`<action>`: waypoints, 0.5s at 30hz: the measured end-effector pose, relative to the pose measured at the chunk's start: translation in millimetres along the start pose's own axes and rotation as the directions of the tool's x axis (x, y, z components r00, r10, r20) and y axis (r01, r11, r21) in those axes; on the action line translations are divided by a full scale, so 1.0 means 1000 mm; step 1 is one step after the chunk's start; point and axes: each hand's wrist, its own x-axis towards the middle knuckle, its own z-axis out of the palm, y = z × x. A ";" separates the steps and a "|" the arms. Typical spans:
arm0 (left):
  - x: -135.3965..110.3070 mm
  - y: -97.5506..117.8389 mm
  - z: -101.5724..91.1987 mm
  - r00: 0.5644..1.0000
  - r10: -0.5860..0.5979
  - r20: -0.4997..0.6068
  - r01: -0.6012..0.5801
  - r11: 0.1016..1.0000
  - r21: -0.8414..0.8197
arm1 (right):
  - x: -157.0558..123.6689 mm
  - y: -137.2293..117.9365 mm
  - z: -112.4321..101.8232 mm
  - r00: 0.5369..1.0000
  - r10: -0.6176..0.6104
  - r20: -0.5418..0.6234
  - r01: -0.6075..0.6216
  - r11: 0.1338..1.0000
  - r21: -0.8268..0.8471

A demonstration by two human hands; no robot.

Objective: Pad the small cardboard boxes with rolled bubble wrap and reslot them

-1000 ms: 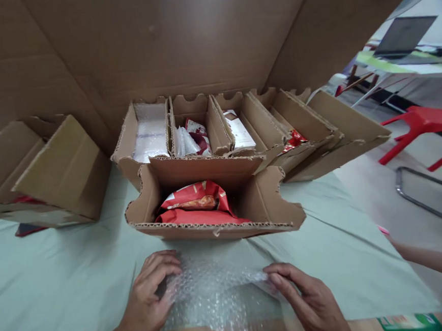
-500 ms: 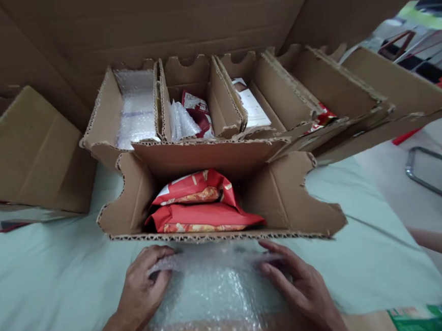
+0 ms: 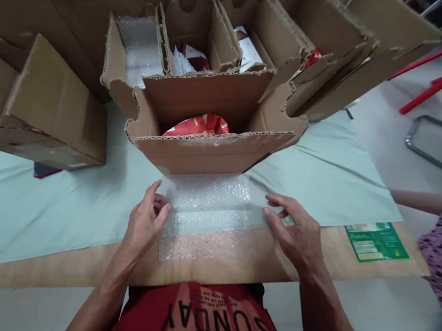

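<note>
A sheet of clear bubble wrap [image 3: 210, 220] lies flat on the cloth and over the table's front edge strip, with a crease across its middle. At its left edge is my left hand [image 3: 150, 214], fingers curved and apart, holding nothing. My right hand [image 3: 292, 221] hovers just past the right edge, thumb and fingers apart. Directly behind the sheet stands an open cardboard box [image 3: 212, 153], and a red printed packet [image 3: 202, 125] shows above its front wall.
Behind stands a row of cardboard bins; one holds bubble wrap [image 3: 140, 44], another a white box [image 3: 248, 48]. A large carton [image 3: 57, 102] is at left. A green printed packet [image 3: 378, 241] lies at front right, near another person's arm [image 3: 423, 200].
Both hands have let go of the bubble wrap, which now lies flat. The view has tilted down, bringing in the table's front edge and the red shirt.
</note>
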 end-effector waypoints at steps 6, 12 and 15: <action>-0.029 0.001 -0.009 0.919 0.368 -0.140 -0.328 0.913 0.241 | -0.051 -0.006 -0.018 0.912 -0.301 0.280 0.324 0.945 -0.038; -0.059 0.002 0.001 0.795 0.547 0.261 -0.600 0.773 0.207 | -0.077 -0.008 -0.004 0.908 -0.302 0.290 0.352 0.926 -0.137; -0.069 0.001 0.001 0.795 0.529 0.296 -0.594 0.776 0.211 | -0.077 -0.011 0.001 0.938 -0.279 0.204 0.303 0.948 -0.098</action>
